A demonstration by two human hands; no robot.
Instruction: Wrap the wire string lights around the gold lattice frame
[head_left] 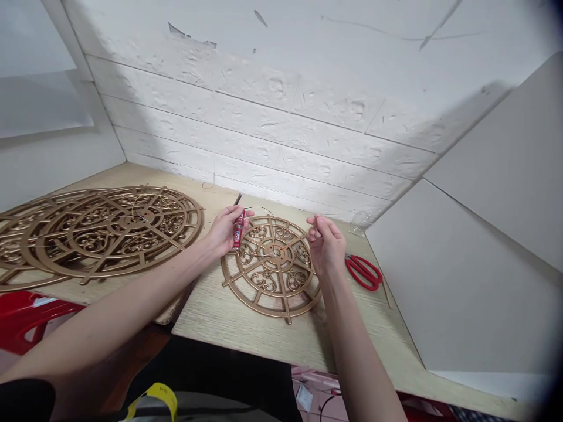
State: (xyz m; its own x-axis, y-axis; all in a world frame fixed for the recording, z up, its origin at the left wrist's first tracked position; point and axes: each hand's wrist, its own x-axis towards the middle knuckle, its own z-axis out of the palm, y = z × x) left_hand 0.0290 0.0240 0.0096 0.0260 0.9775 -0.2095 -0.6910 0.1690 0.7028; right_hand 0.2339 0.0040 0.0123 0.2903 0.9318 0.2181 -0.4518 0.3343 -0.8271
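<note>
My left hand point(226, 227) is closed around a small red tube point(238, 230) with a printed label, held upright over the left edge of a round gold openwork medallion point(287, 299). My right hand point(328, 237) is raised above the medallion's right side with its fingertips pinched together. Whatever is between them is too small to make out. A thin dark wire point(273, 220) arches from beside my left hand down to the medallion's centre.
Several similar gold medallions point(145, 258) lie stacked on the left of the wooden table point(246, 343). Red-handled scissors point(364, 272) rest beside my right wrist. A white brick-patterned wall point(281, 135) closes the back, and a pale panel point(475, 281) stands at right.
</note>
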